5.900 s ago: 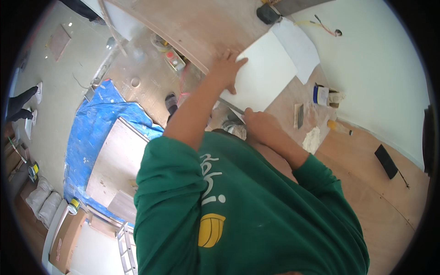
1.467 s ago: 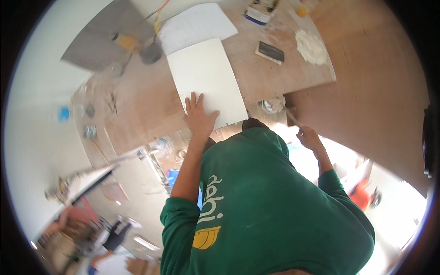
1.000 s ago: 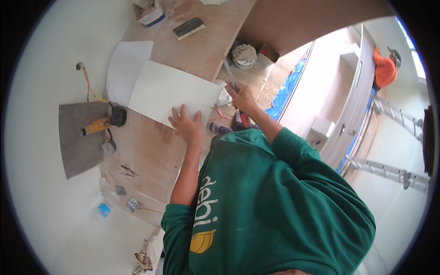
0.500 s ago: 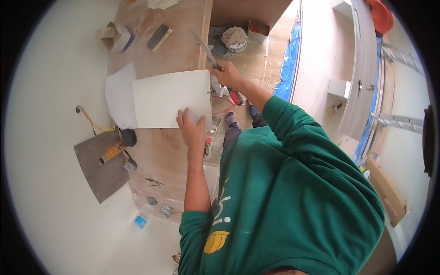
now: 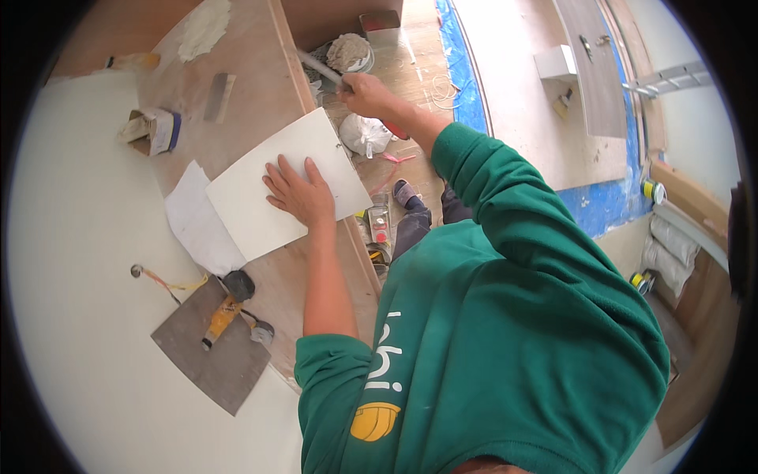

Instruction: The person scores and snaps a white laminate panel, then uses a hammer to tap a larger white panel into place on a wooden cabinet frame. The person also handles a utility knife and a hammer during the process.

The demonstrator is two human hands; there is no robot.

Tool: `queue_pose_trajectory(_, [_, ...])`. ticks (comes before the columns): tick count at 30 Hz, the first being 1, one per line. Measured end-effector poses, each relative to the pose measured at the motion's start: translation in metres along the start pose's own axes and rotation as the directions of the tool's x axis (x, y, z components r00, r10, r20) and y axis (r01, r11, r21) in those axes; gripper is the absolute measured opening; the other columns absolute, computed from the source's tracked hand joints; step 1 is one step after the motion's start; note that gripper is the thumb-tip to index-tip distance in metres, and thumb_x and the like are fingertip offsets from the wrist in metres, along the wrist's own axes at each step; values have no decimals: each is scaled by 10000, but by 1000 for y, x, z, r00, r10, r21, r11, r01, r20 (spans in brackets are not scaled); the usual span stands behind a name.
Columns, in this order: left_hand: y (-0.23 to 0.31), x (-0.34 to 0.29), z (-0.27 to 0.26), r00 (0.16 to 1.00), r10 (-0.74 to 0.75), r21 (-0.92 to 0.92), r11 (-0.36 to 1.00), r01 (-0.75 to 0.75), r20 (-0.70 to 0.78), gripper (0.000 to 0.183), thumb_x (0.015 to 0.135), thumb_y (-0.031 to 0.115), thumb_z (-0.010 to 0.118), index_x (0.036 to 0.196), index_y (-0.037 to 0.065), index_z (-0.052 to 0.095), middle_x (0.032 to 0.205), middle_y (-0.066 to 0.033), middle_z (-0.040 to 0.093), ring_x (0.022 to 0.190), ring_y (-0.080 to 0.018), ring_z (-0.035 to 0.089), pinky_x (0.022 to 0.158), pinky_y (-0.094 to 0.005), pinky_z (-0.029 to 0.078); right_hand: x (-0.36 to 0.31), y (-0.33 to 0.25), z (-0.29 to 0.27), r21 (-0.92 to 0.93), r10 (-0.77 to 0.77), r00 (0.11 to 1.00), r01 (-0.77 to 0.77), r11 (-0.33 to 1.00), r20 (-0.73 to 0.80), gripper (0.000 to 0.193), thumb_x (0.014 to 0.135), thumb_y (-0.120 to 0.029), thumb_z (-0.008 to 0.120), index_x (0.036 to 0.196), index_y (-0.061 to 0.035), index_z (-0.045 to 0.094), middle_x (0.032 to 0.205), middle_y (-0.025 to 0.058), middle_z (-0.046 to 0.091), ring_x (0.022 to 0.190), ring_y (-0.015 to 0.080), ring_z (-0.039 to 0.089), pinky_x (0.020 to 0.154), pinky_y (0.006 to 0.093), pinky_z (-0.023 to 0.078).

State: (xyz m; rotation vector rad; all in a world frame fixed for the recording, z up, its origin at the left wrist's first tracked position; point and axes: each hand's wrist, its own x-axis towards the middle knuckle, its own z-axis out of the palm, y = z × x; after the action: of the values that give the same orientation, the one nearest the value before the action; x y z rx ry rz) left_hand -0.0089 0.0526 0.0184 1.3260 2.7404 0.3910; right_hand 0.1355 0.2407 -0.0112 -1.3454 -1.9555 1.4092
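Note:
My left hand lies flat with spread fingers on a white rectangular board. The board rests at a slant on a wooden bench top, and its right end sticks out past the bench edge. My right hand, beyond the board's far right corner, is closed around a long, narrow, grey blade-like tool. Its exact kind I cannot make out. A white sheet lies partly under the board's left end.
On the bench are a flat float-like tool, an open carton and white powder. A yellow power tool lies on a grey panel. Below stand a bucket and a white bag; cables hang from the left wall.
The board now appears turned. My left hand has slid farther onto it, fingers spread wider. My right hand and its tool have moved left and farther away. The whole view has shifted.

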Motion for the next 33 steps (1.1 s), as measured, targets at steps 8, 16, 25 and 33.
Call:
queue_pose_trajectory(8, [-3, -5, 7, 999, 8, 132, 991, -12, 36, 706, 976, 519, 478, 1501, 75, 317, 1570, -214, 260, 1461, -430, 208, 1143, -652, 167, -167, -46, -3, 206, 372, 928, -364, 908, -2, 363, 985, -236, 448, 1251, 11, 466, 789, 243, 611, 763, 418, 621, 716, 500, 489])
queue_pose_trajectory(16, [2, -4, 5, 995, -16, 153, 988, 1, 94, 837, 932, 612, 488, 1522, 64, 262, 1568, -232, 222, 1471, -447, 152, 1148, -651, 126, -219, -103, 32, 575, 593, 770, -603, 553, 237, 549, 1006, -164, 397, 1541, -97, 292, 692, 104, 585, 467, 184, 566, 462, 345, 497])
queue_pose_trajectory(25, [3, -2, 7, 994, -20, 167, 986, 2, 108, 857, 931, 632, 478, 1523, 56, 250, 1567, -240, 218, 1465, -458, 159, 1142, -651, 131, -208, -130, 42, 522, 576, 804, -557, 646, 147, 523, 1005, -164, 407, 1515, -72, 340, 742, 189, 637, 473, 223, 594, 445, 374, 522])
queue_pose_trajectory(33, [0, -7, 13, 997, -23, 200, 980, 7, 78, 855, 932, 629, 480, 1524, 56, 254, 1569, -243, 227, 1466, -454, 166, 1137, -654, 144, -201, -132, 37, 474, 630, 767, -602, 642, 120, 517, 989, -151, 444, 1498, -85, 386, 737, 218, 626, 514, 267, 607, 563, 410, 522])
